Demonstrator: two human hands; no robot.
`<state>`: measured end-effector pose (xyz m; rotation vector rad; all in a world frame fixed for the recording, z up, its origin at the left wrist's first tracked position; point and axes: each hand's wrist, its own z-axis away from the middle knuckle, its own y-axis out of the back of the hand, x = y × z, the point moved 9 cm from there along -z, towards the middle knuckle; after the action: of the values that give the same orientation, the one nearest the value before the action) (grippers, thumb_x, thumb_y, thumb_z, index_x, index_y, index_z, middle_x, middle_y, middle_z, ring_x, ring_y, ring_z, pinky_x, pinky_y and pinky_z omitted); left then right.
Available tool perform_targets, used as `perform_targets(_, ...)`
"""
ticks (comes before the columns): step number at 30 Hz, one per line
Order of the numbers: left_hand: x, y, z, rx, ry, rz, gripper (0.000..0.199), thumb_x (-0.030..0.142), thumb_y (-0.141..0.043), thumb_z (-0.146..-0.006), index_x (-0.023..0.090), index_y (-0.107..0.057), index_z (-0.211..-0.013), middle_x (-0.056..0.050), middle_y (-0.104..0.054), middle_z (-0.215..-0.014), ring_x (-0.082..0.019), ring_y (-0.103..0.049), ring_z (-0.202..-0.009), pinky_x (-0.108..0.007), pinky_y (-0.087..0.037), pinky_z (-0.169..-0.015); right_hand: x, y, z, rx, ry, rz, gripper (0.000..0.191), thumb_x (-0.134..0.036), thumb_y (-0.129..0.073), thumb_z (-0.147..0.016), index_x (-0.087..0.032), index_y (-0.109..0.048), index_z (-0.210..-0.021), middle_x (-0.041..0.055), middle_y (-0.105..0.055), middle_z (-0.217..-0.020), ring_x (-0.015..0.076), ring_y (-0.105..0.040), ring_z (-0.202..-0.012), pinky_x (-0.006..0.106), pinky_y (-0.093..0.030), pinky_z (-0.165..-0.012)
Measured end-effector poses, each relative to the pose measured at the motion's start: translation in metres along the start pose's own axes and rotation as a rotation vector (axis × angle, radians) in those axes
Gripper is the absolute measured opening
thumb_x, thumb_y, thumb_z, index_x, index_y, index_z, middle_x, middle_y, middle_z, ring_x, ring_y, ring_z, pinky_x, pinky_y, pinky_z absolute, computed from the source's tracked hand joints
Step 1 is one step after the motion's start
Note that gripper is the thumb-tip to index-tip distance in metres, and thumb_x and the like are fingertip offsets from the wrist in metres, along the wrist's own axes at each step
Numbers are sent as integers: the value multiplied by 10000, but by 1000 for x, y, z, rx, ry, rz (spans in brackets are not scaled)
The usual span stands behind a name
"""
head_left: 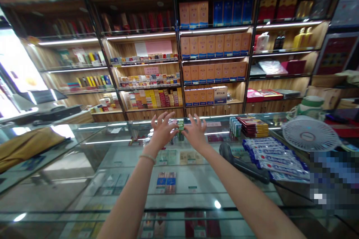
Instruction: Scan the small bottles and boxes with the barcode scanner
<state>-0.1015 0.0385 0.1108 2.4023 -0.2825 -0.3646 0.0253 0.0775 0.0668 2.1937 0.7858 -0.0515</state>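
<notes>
Both arms reach forward over a glass display counter (131, 157). My left hand (163, 130), with a bracelet at the wrist, has its fingers spread and curved beside a small stack of green packs (181, 130). On the other side of that stack is my right hand (196, 131), its fingers also apart. The fingertips come close to the green packs from both sides; whether they touch them cannot be made out. Small white-capped items (146, 141) stand left of my left hand, partly hidden by it.
On the right lie a barcode scanner (241, 164), blue-and-white packets (276, 157), red-and-gold packs (254, 127) and a white fan (310, 134). Brown cloth (28, 145) lies at left. Shelves with orange boxes (214, 45) stand behind the counter.
</notes>
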Motion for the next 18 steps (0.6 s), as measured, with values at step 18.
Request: perform_targets(18,-4,-33,22,-37,11,-62,95,283,-747,-806,326,-743,-891,-15,-524,-1492,-351,-343,-1441,-669,-93,-1182,7,-50,11,-91,-28,-4,222,-393,-586,-937,-265,-738,-1035,65,-408,-1582,298,-247,-1481,614,-138,-1160)
